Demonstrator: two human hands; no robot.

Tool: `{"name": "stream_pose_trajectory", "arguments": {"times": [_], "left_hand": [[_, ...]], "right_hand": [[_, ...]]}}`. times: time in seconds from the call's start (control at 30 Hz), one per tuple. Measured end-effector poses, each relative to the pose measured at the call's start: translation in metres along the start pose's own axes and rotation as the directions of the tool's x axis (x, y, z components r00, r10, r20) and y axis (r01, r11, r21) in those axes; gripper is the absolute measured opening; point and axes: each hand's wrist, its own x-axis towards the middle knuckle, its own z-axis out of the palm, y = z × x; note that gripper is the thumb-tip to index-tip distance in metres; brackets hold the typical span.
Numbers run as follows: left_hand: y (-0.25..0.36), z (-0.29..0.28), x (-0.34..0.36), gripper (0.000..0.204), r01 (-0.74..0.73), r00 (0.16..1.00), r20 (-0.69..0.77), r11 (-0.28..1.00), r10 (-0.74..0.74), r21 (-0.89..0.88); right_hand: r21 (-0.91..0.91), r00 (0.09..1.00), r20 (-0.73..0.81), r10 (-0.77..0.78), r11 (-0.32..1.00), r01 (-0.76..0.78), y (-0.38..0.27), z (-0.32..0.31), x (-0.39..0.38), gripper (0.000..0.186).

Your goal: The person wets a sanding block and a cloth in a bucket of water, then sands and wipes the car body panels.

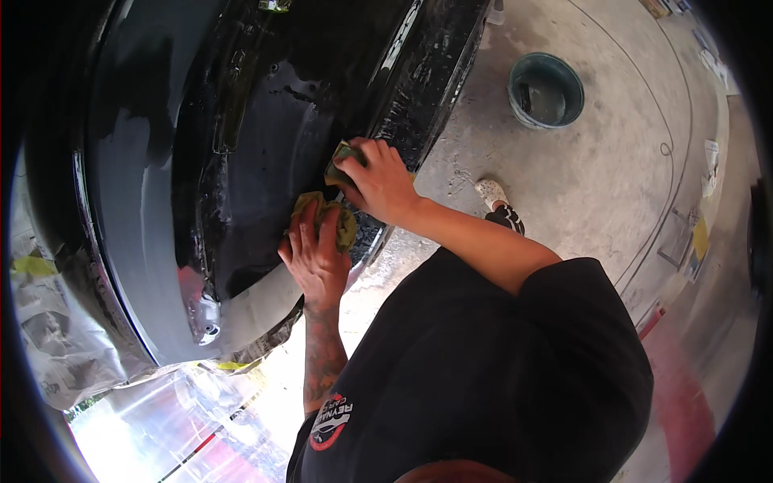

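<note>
Grasping yellowish wad (346, 231) with bent fingers of left hand (314, 256) on dark car panel (278, 161); clasping green pad (345, 167) between thumb and fingers of right hand (385, 183), farther right.

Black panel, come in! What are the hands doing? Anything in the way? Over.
Left hand holding crumpled yellow wad; right hand gripping green pad. Black panel under both, wet-looking in patches. Nothing seen blocking; bucket off on the floor.
</note>
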Motion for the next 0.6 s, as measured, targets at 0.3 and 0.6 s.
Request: {"name": "stream_pose_trajectory", "arguments": {"times": [0.3, 0.6], "left_hand": [[-0.002, 0.005, 0.000, 0.060, -0.026, 0.999, -0.035, 1.000, 0.025, -0.005], [-0.003, 0.005, -0.001, 0.065, -0.039, 0.997, -0.064, 0.998, 0.037, -0.038]], "right_hand": [[0.015, 0.968, -0.221, 0.121, 0.993, -0.121, 0.014, 0.003, 0.024, 0.046], [-0.212, 0.897, -0.434, 0.086, 0.958, -0.195, 0.082, -0.042, 0.100, 0.036]]}}
